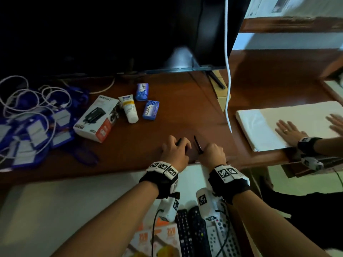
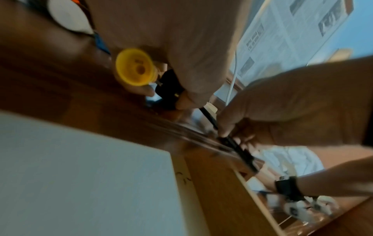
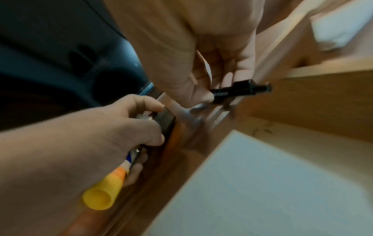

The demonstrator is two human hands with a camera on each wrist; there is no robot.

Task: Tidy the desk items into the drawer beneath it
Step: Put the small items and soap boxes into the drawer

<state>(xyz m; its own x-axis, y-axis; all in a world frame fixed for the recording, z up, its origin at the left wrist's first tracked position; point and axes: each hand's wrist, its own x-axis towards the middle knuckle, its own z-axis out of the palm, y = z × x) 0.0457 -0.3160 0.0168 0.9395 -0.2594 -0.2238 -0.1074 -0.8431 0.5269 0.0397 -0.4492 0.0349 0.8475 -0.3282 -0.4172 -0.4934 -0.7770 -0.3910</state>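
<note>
Both hands hover at the desk's front edge, over the open drawer [image 1: 194, 180]. My left hand [image 1: 176, 146] grips a yellow-capped stick [image 2: 133, 67] together with a small black object [image 2: 169, 86]; both show again beside the right wrist, the stick [image 3: 105, 188] and the black object [image 3: 165, 121]. My right hand [image 1: 211, 152] pinches a thin black pen [image 1: 197, 144] between thumb and fingers, its clip end sticking out [image 3: 240, 89]. On the desk lie a white and red box [image 1: 96, 118], a white tube [image 1: 129, 108] and two blue packets [image 1: 142, 91] [image 1: 150, 109].
White cables [image 1: 27, 101] and blue lanyard badges [image 1: 27, 130] pile up at the left. A dark TV screen [image 1: 130, 34] stands behind. Remotes [image 1: 185, 234] and orange boxes [image 1: 167, 236] lie in the drawer. Another person's hand [image 1: 289, 130] rests on white paper [image 1: 259, 127] at the right.
</note>
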